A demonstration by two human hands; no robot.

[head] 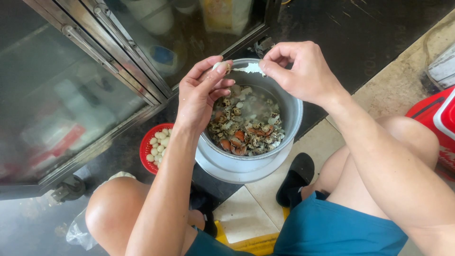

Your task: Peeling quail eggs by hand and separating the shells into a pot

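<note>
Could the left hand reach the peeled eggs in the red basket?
Probably yes. The red basket lies just below the left hand, beside the metal pot, uncovered. But that hand is pinching a small egg now.

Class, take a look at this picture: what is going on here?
A seated person is peeling a small egg over a metal pot. The left hand holds the egg, and the right hand pulls a white strip of shell off it. The pot holds speckled shell scraps. Beside it, a red basket holds peeled eggs.
</note>
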